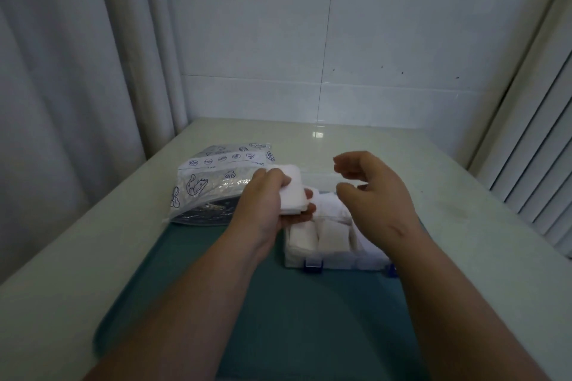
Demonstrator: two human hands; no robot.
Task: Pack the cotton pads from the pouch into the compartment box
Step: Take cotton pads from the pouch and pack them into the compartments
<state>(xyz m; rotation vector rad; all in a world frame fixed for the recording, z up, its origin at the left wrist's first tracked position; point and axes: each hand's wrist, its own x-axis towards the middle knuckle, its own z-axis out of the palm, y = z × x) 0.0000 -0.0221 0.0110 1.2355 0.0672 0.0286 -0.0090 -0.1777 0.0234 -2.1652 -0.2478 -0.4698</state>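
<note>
My left hand (263, 204) grips a stack of white cotton pads (292, 192) just left of the clear compartment box (337, 260). The box has blue latches on its front wall, and white pads fill its near compartments. Behind my left hand lies the printed plastic pouch (213, 182), flat on the table. My right hand (374, 189) hovers above the box with its fingers loosely curved and nothing in them; it hides the box's right part.
The box and the pouch's near edge rest on a teal mat (309, 318) on a pale table (464, 195). A tiled wall stands behind, a curtain hangs at the left, and a slatted panel is at the right.
</note>
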